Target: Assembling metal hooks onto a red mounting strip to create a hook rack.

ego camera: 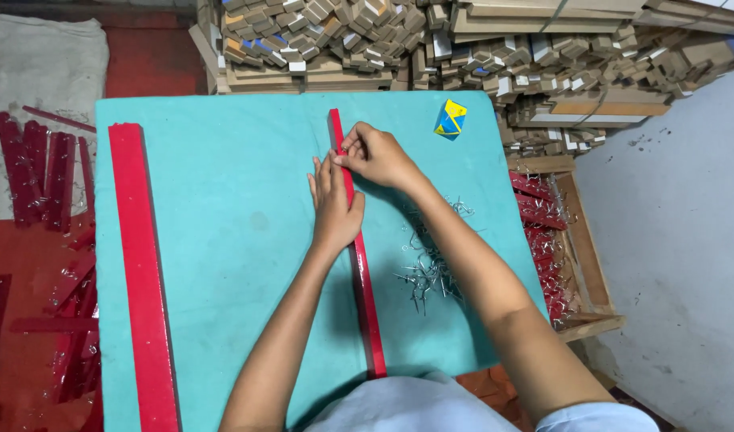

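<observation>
A long thin red wooden strip lies lengthwise on the teal table cover. My left hand presses flat on the strip near its far half, fingers together. My right hand pinches a small metal piece against the strip near its far end, fingers curled on it. A pile of small metal hooks lies just right of the strip, under my right forearm.
A wide red bar lies along the table's left edge. A small yellow and blue packet sits far right. Stacked wooden blocks fill the back. Red strips lie on the floor at left and in a wooden crate at right.
</observation>
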